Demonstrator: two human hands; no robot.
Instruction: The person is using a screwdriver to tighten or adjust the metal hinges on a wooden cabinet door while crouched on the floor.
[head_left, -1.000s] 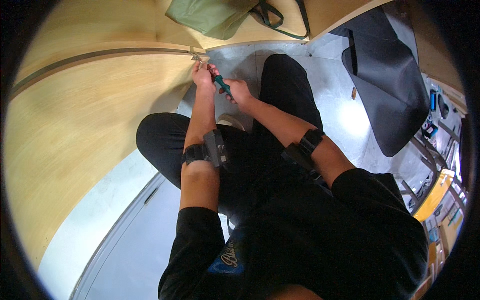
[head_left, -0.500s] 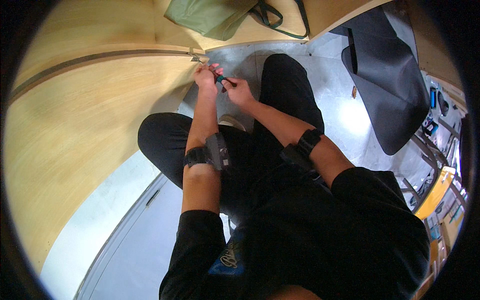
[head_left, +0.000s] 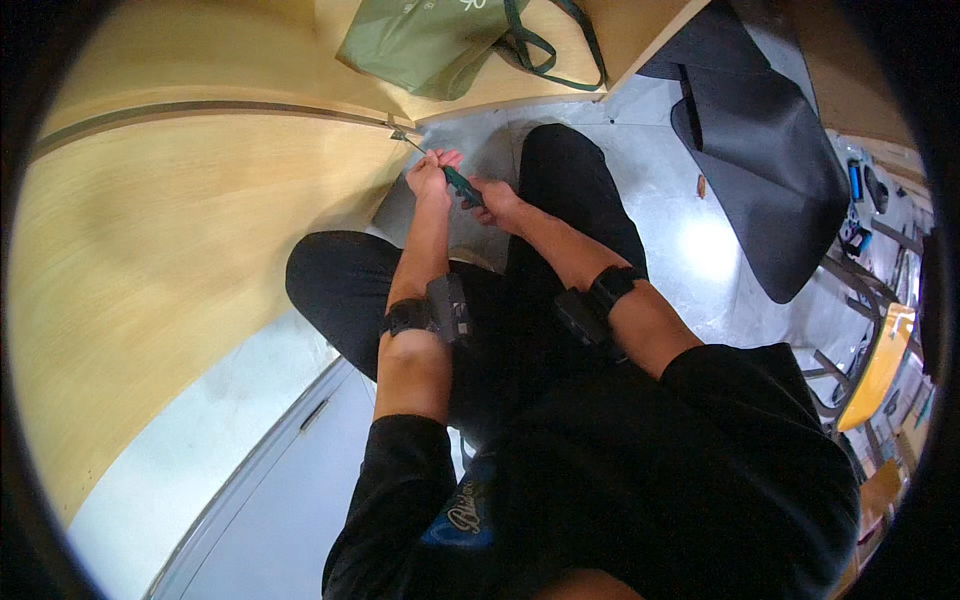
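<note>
A screwdriver (head_left: 460, 185) with a dark green handle slants between my two hands. Its thin shaft reaches up and left to a small metal fitting (head_left: 398, 133) at the corner of the wooden door panel (head_left: 200, 220). My left hand (head_left: 430, 176) is closed round the front of the screwdriver, where the shaft meets the handle, some of its fingers stretched out. Around the back end of the handle, my right hand (head_left: 495, 203) is closed. Whether the tip sits in a screw is too small to tell.
An olive-green bag (head_left: 425, 45) with dark straps lies on the wooden shelf (head_left: 480, 108) above my hands. To the right, a large black sheet-like thing (head_left: 760, 170) rests on the grey floor (head_left: 650, 150). Farther right stands a chair-like frame with a yellow panel (head_left: 878, 365).
Both hands have shifted slightly down and right in the picture. More of the screwdriver's handle and shaft now shows, with the right hand farther back. The view has tilted a little.
</note>
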